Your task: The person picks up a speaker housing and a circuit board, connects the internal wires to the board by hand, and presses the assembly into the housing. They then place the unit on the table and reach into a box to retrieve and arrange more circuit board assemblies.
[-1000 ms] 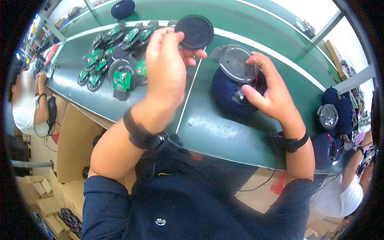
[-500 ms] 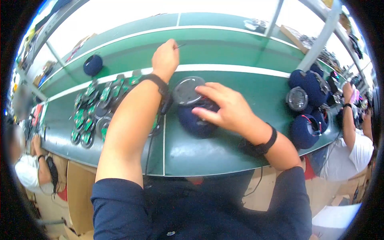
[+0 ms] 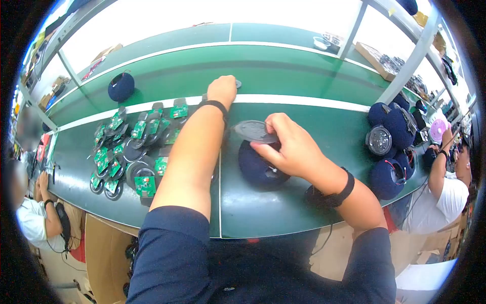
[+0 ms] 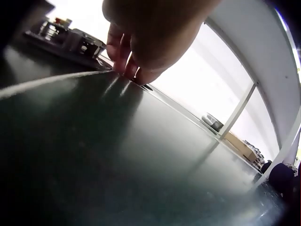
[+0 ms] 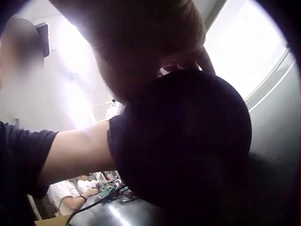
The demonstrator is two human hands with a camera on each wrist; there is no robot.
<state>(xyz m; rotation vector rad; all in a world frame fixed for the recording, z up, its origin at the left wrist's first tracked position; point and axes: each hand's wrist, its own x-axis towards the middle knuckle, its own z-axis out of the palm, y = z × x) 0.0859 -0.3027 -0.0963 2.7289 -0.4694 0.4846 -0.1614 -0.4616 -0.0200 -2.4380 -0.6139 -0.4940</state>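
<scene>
At the far side of the bench my left hand (image 3: pixel 223 91) reaches out, fingers down, pinching a round disc (image 3: pixel 238 83) whose edge shows past the fingertips. In the left wrist view the left fingers (image 4: pixel 123 59) bend right at the green surface. My right hand (image 3: pixel 293 144) pinches a round grey see-through cover (image 3: pixel 251 130) between thumb and fingers. The cover is tilted over a dark blue fabric-covered ball (image 3: pixel 260 167), which looks like a speaker body. That ball (image 5: pixel 188 141) fills the middle of the right wrist view, very dark, below the right hand.
Several round black parts with green circuit boards (image 3: pixel 145 186) lie piled at left. One blue ball (image 3: pixel 121 87) sits at the back left. More blue balls (image 3: pixel 387 177) are stacked at right beside a metal post (image 3: pixel 405 63). Other people sit at both ends.
My left hand has carried the black disc away from near the blue ball to the far side of the bench and lowered it. The right hand keeps the cover, now tilted more edge-on.
</scene>
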